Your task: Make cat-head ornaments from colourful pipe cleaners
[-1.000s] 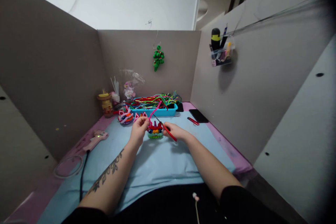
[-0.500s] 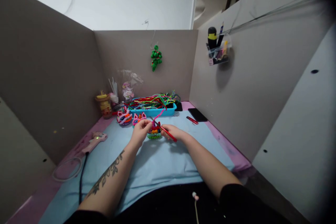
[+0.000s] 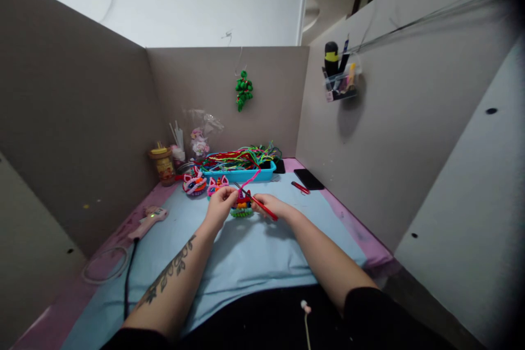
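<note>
One pink pipe cleaner (image 3: 251,179), one pair of scissors (image 3: 266,208)

My left hand (image 3: 221,205) pinches the pipe cleaner's lower end near three fuzzy figures (image 3: 194,185); my right hand (image 3: 268,205) grips the scissors beside it. Behind sits one blue tray (image 3: 235,176).

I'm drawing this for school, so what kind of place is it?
Probably somewhere for making crafts: there's a blue tray full of colorful pipe cleaners, a pink glue gun and red-handled scissors.
</note>
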